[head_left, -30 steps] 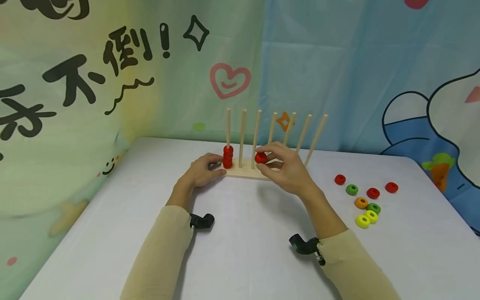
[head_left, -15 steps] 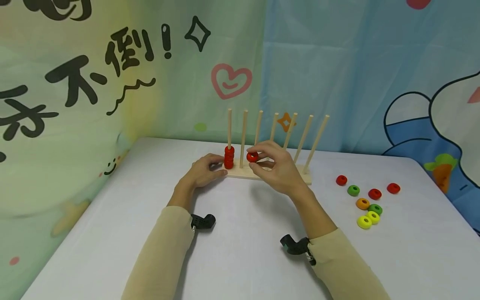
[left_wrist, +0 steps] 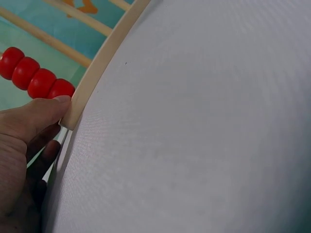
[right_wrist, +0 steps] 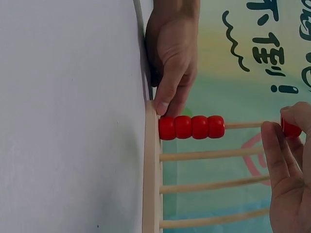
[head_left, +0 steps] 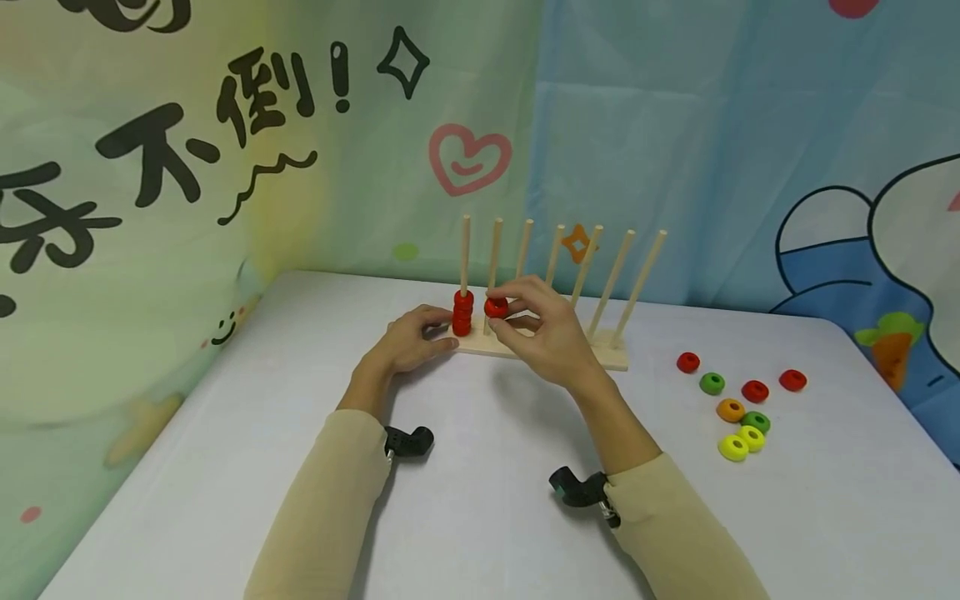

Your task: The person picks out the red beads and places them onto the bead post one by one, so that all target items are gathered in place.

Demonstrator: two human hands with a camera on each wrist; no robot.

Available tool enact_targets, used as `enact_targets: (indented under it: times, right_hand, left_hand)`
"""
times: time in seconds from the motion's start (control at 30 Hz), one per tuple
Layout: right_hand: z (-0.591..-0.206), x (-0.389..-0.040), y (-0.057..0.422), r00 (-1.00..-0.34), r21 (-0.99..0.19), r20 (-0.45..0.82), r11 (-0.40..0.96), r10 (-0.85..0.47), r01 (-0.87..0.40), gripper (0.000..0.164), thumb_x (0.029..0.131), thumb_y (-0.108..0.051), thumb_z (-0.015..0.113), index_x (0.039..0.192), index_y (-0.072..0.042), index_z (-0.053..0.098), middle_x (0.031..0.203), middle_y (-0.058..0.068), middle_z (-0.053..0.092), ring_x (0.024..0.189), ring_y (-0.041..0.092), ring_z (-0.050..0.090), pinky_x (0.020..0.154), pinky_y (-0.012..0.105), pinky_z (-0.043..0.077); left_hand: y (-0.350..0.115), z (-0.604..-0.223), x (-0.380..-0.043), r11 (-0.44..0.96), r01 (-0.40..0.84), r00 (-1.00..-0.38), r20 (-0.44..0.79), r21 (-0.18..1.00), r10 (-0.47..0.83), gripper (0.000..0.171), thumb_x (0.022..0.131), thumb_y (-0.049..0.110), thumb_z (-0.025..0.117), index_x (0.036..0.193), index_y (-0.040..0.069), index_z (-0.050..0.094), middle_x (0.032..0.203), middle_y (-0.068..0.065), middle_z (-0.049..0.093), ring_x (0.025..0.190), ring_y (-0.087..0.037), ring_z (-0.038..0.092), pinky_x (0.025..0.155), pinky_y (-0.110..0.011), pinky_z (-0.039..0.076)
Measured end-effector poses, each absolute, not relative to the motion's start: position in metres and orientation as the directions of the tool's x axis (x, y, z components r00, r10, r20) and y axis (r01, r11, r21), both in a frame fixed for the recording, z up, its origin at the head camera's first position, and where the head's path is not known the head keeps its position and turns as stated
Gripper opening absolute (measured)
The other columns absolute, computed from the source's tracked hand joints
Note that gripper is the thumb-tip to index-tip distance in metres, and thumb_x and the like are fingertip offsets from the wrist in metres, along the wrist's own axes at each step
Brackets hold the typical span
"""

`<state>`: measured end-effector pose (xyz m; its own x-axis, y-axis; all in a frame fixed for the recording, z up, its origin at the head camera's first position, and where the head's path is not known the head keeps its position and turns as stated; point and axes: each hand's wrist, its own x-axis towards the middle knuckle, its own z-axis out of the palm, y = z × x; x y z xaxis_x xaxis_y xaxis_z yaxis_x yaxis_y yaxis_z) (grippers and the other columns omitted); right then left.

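My left hand (head_left: 411, 340) grips the left end of a pale wooden peg rack (head_left: 486, 345). In the left wrist view its thumb (left_wrist: 41, 115) lies on the end of the base, its other fingers partly hidden behind. Several red beads (head_left: 462, 314) are stacked on the leftmost peg (head_left: 466, 250), down against the base. My right hand (head_left: 549, 335) pinches one red bead (head_left: 496, 307) between thumb and fingers, held above the base in front of the second peg. In the right wrist view this held bead (right_wrist: 290, 128) appears near the upper part of the leftmost peg.
Loose beads lie on the white table (head_left: 450, 517) to the right: red ones (head_left: 755, 391), green ones (head_left: 712, 383), an orange one (head_left: 731, 409) and yellow ones (head_left: 733, 447). Several bare pegs (head_left: 642, 275) rise from the rack. A printed cloth (head_left: 637, 125) hangs behind.
My right hand has moved left with the red bead, from about the third peg towards the leftmost pegs. The left hand stays at the rack's end. The view has shifted slightly.
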<state>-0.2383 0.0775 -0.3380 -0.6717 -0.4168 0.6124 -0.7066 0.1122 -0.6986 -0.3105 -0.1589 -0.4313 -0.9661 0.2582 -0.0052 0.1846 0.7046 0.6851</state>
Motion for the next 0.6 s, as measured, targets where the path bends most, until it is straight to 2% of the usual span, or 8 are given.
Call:
enact_targets:
  times: [0.33, 0.6]
  right_hand:
    - [-0.337, -0.24, 0.069, -0.673, -0.701, 0.625, 0.095, -0.396, -0.707, 0.032, 0.085, 0.014, 0.065, 0.117, 0.008, 0.062, 0.111, 0.024, 0.056, 0.091, 0.038, 0.065, 0.08, 0.044, 0.058]
    - [-0.334, -0.244, 0.059, -0.686, -0.713, 0.641, 0.064, -0.345, -0.699, 0.032, 0.084, 0.014, 0.066, 0.116, 0.012, 0.061, 0.111, 0.025, 0.055, 0.092, 0.039, 0.064, 0.084, 0.039, 0.058]
  left_hand:
    - [-0.159, -0.43, -0.31, 0.698, 0.186, -0.964, -0.007, 0.692, 0.265, 0.052, 0.088, 0.037, 0.071, 0.137, 0.022, 0.06, 0.139, 0.002, 0.053, 0.131, -0.021, 0.047, 0.11, -0.048, 0.036]
    - [-0.159, -0.431, -0.31, 0.691, 0.174, -0.967, -0.012, 0.702, 0.255, 0.052, 0.088, 0.037, 0.072, 0.136, 0.02, 0.06, 0.139, 0.002, 0.053, 0.132, -0.022, 0.047, 0.111, -0.047, 0.035]
